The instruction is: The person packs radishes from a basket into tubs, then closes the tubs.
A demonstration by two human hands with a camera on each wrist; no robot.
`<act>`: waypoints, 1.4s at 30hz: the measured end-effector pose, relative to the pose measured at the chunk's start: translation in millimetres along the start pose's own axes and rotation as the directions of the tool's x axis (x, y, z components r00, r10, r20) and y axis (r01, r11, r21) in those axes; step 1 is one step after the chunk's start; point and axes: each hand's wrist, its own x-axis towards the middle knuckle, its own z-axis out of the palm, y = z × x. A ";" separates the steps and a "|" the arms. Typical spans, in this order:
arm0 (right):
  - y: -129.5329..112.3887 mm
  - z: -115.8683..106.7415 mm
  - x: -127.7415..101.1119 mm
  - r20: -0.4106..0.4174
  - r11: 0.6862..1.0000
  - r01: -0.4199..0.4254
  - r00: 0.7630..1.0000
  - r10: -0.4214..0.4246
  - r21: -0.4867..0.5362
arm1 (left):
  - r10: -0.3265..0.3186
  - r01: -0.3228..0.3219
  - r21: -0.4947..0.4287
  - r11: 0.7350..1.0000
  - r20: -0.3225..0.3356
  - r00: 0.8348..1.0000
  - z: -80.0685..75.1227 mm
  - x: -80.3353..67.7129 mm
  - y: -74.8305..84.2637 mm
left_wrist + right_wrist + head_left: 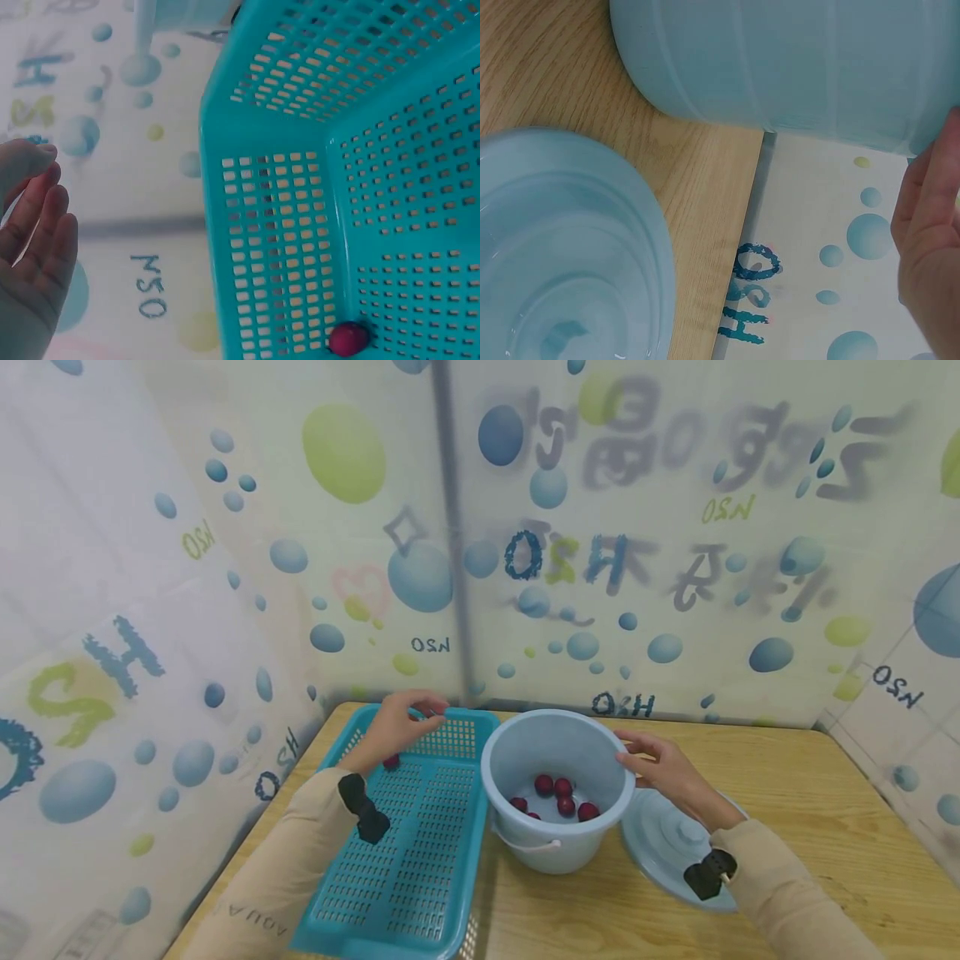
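My left hand (408, 720) hovers over the far end of a turquoise plastic basket (474, 860), its fingers loosely bent. Nothing shows between those fingers (46, 225) in the left wrist view. One dark red, plum-like fruit (392, 762) lies in the basket's far left part, also visible as a round fruit (349, 339) from the left wrist. A light blue bucket (555, 852) stands to the right, with several similar fruits (564, 806) at its bottom. My right hand (667, 768) holds the bucket's right rim, thumb over the edge and fingers (930, 180) along the outside.
A light blue lid (652, 843) with a knob lies on the wooden table (810, 827), right of the bucket and under my right forearm. The bucket's white handle (528, 847) hangs at its front. A patterned curtain (600, 635) closes off the back and sides.
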 end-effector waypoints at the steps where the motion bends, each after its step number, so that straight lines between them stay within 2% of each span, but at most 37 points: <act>1: -0.4 0.0 -0.2 -0.001 1.000 -0.001 1.000 0.001 -0.002 | -0.013 0.013 0.001 1.000 -0.015 1.000 -1.4 -1.9 -2.1; 8: -1.0 0.3 -0.7 0.002 1.000 0.001 1.000 -0.001 0.008 | -0.094 0.095 0.005 0.995 -0.079 0.992 -2.7 -13.3 -26.9; 12: -1.0 0.9 -0.6 0.005 0.999 0.007 1.000 -0.007 0.033 | -0.155 0.152 -0.030 0.988 -0.097 0.983 0.8 -21.3 -43.5; 20: -0.1 1.3 -0.5 -0.001 0.999 -0.005 1.000 0.005 0.041 | -0.290 0.278 -0.117 0.953 -0.105 0.951 9.7 -33.2 -75.5; 23: 0.4 1.3 0.1 -0.001 0.999 -0.004 1.000 0.004 0.036 | -0.355 0.340 -0.134 0.931 -0.101 0.930 12.6 -36.6 -83.4; 25: 0.4 1.2 0.4 -0.003 0.999 -0.005 1.000 0.005 0.037 | -0.389 0.374 -0.130 0.918 -0.108 0.915 15.1 -38.2 -89.9; 28: 0.8 0.8 0.5 0.001 0.999 0.000 1.000 0.000 0.034 | -0.411 0.399 -0.109 0.910 -0.129 0.902 20.2 -39.4 -102.0; 33: 0.5 1.0 0.1 0.004 1.000 0.002 1.000 -0.002 0.029 | -0.382 0.385 -0.018 0.923 -0.179 0.907 38.2 -38.6 -155.9; 35: 0.1 1.1 -0.1 0.003 1.000 0.003 1.000 -0.003 0.026 | -0.386 0.396 0.018 0.918 -0.189 0.903 46.5 -36.6 -181.1; 36: 0.2 1.0 -0.1 0.004 1.000 0.003 1.000 -0.003 0.025 | -0.397 0.409 0.030 0.912 -0.187 0.899 49.1 -35.8 -187.5; 38: 0.2 0.8 -0.1 0.004 1.000 0.002 1.000 -0.003 0.026 | -0.444 0.458 0.037 0.888 -0.190 0.876 51.0 -34.8 -185.9; 40: 0.2 0.8 -0.1 0.004 1.000 0.002 1.000 -0.002 0.026 | -0.490 0.502 0.018 0.865 -0.186 0.851 50.1 -35.1 -173.9; 42: 0.1 0.9 0.0 0.003 1.000 0.001 1.000 -0.002 0.028 | -0.527 0.535 -0.004 0.845 -0.184 0.830 46.9 -37.2 -154.4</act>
